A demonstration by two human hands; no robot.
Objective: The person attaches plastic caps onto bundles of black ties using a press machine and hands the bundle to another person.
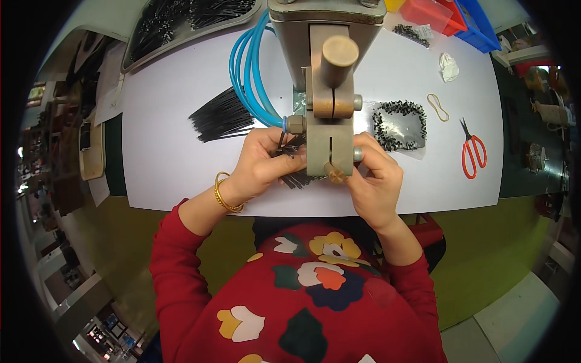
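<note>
My left hand (255, 168) is closed around a bundle of thin black wires (296, 179), whose ends stick out below and above the fingers. It sits just left of the head of a metal bench press (330, 130). On the press's right side, my right hand (379, 184) has its fingers bent together. The press head covers its fingertips, so what they pinch cannot be made out. A fanned pile of similar black wires (223, 115) lies on the table beyond my left hand. Past my right hand rests a clear plastic bag (399, 128) ringed with small black parts.
Blue air hoses (247, 72) loop left of the press. Red-handled scissors (474, 151), a rubber band (438, 107) and crumpled white paper (448, 66) lie to the right. A metal tray (181, 39) of black wires stands far left; red (433, 17) and blue bins (478, 27) far right.
</note>
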